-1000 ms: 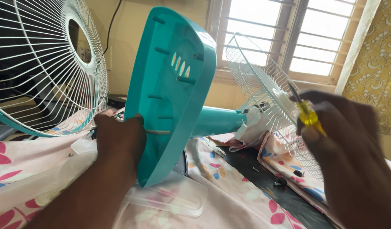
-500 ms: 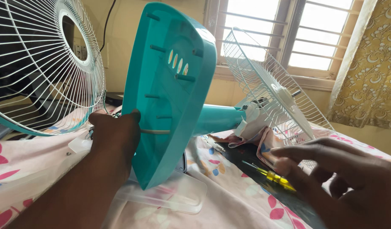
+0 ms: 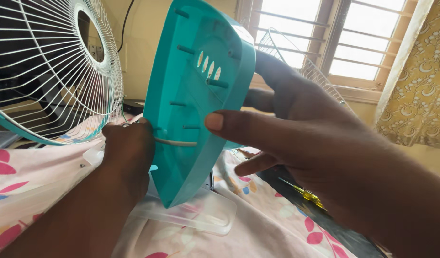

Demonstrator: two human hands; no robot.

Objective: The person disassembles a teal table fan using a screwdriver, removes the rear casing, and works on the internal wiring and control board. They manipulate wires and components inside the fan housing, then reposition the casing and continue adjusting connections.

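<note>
On bed, teal fan base [image 3: 191, 95] tipped up on edge, underside facing viewer. Left hand [image 3: 129, 148] clamps its left rim beside grey cord [image 3: 174, 142]; right hand [image 3: 286, 124] wraps right rim, thumb across underside, fingers behind.

Risk: soft bedding under narrow edge, base could slip or twist; cord could snag under left fingers; yellow-handled screwdriver [image 3: 306, 195] lying loose near right wrist could roll off.

Surface: floral bedsheet [image 3: 258, 229], clear plastic piece [image 3: 201, 215] below base. White wire fan guard [image 3: 48, 67] at left; barred window [image 3: 353, 38], yellow patterned curtain [image 3: 415, 81].
</note>
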